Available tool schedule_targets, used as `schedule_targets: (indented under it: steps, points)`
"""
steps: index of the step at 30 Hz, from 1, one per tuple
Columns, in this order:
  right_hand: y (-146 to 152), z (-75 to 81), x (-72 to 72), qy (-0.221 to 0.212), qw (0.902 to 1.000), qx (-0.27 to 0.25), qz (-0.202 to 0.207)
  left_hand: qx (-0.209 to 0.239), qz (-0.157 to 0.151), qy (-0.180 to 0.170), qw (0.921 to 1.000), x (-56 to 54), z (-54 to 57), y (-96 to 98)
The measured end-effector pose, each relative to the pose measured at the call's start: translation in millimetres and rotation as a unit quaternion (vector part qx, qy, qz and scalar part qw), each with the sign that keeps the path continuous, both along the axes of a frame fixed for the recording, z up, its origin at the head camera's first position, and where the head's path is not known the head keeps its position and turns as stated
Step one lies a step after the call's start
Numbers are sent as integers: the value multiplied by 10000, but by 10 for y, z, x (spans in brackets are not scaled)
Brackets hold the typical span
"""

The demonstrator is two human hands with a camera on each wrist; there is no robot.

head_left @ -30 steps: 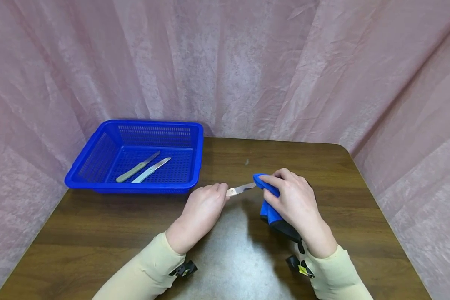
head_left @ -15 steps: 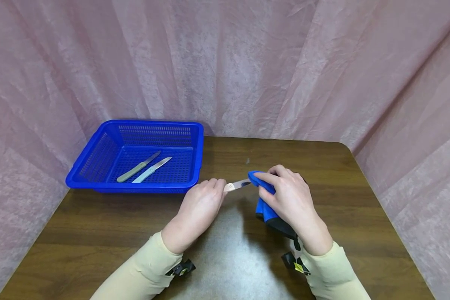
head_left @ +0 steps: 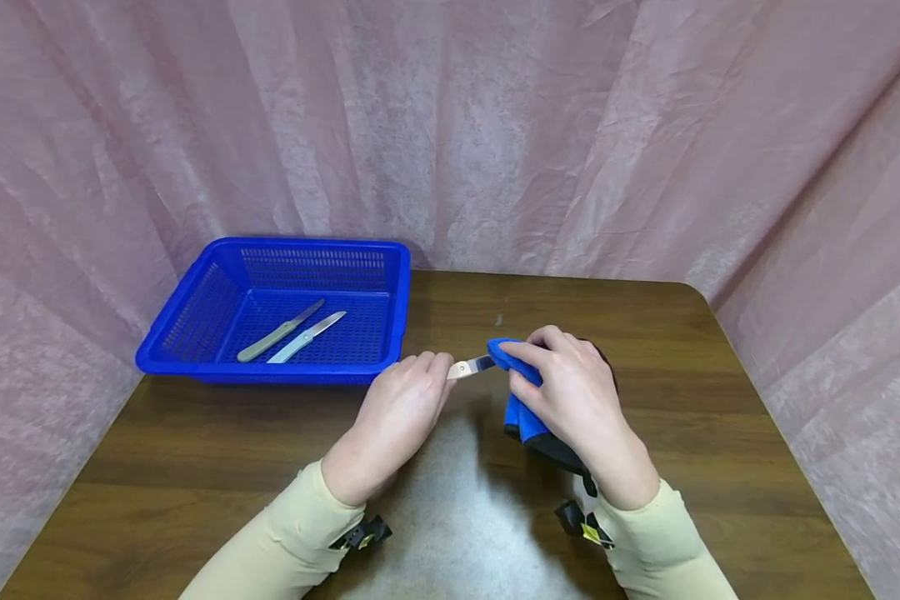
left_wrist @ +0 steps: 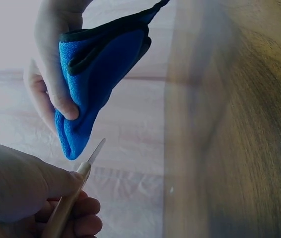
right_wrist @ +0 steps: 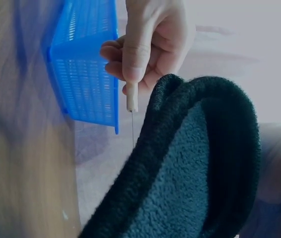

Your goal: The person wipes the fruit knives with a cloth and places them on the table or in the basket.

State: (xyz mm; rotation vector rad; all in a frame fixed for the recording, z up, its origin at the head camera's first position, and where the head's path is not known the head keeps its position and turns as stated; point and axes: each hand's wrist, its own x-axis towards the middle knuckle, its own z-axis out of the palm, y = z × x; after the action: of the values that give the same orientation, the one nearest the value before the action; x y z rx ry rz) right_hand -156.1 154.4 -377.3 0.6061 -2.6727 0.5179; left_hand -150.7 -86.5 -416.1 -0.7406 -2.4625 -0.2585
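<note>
My left hand (head_left: 401, 396) grips the cream handle of a small paring knife (head_left: 462, 368), its blade pointing right. In the left wrist view, the thumb lies along the knife handle (left_wrist: 63, 210). My right hand (head_left: 576, 392) pinches a folded blue cloth (head_left: 527, 417) with black edging between thumb and fingers. In the head view the cloth covers the blade's tip end, and only a short stretch of metal shows beside the handle. Seen from the right wrist, the dark underside of the cloth (right_wrist: 175, 173) hides most of the blade. Both hands are held above the table.
A blue plastic basket (head_left: 270, 369) stands at the back left of the wooden table (head_left: 645, 333). Inside lie a knife with an olive-green handle (head_left: 266, 342) and one with a pale blue handle (head_left: 292, 347). Pink curtains (head_left: 480, 142) hang behind the table.
The cloth and my right hand have shifted left along the blade toward the handle, so less metal shows. My left hand has moved slightly up and left, still gripping the paring knife.
</note>
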Motion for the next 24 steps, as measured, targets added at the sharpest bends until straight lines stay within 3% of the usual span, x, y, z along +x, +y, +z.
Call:
schedule_targets:
  steps: [24]
  points:
    - [-175, -71, 68, 448, 9983, 211, 313, 68, -115, -200, 9997, 33, 64, -3]
